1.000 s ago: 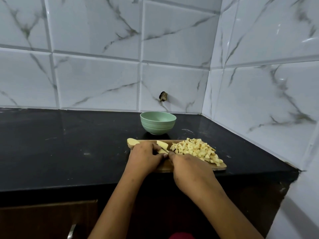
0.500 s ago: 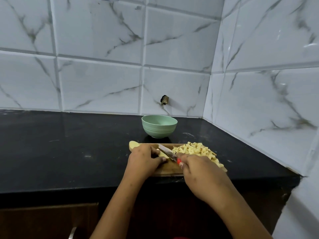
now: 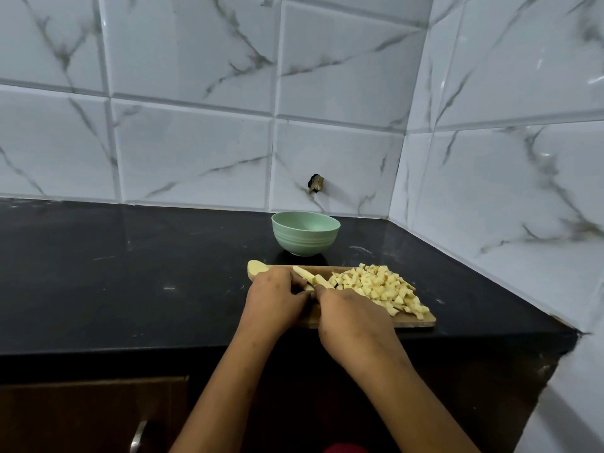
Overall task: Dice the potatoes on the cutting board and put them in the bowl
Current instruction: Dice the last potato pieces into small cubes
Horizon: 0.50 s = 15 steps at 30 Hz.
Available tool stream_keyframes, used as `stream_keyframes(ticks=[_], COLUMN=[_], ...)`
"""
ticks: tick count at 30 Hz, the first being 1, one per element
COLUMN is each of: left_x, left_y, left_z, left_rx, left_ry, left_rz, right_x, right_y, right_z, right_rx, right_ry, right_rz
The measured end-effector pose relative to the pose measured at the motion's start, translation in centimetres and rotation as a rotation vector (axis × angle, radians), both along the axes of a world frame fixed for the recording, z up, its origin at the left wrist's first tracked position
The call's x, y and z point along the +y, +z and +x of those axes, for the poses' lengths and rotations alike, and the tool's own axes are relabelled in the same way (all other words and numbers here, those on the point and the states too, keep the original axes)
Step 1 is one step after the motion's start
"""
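1. Left hand (image 3: 274, 299) clamps potato strips (image 3: 305, 275) to the board (image 3: 421, 321); right hand (image 3: 353, 318) curls just beside them, whether it grasps anything cannot be told.
2. Dice (image 3: 376, 286) heap on the board's right; a potato chunk (image 3: 256, 268) lies at its left end.
3. A green bowl (image 3: 305, 235) stands just behind, on the black counter (image 3: 130, 273).

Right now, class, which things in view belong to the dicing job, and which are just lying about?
Job: pale green bowl; wooden cutting board; heap of diced potato; pale potato strips; potato end piece; left hand; right hand.
Idle: dark stub on wall tile; metal cabinet handle.
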<state>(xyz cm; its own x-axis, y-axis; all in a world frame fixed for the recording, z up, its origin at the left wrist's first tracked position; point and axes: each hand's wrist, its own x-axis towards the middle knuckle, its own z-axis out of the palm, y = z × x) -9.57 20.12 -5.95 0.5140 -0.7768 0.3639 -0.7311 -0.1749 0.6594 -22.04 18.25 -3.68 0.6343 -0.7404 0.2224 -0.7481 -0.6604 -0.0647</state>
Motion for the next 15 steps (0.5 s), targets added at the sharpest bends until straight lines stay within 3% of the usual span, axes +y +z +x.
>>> stream_keyframes(ticks=[6,15], left_x=[0.0,0.6], left_y=[0.0,0.1], left_z=[-0.1,-0.5], left_rx=[-0.014,-0.020], left_ry=[0.026,0.078], left_rz=[0.010,-0.059], right_x=[1.1,-1.4], right_y=[-1.2,-0.1], right_z=[-2.9,-4.5], right_rx=[-0.027,-0.308], right_ry=[0.008,0.062], right_rz=[-0.022,0.163])
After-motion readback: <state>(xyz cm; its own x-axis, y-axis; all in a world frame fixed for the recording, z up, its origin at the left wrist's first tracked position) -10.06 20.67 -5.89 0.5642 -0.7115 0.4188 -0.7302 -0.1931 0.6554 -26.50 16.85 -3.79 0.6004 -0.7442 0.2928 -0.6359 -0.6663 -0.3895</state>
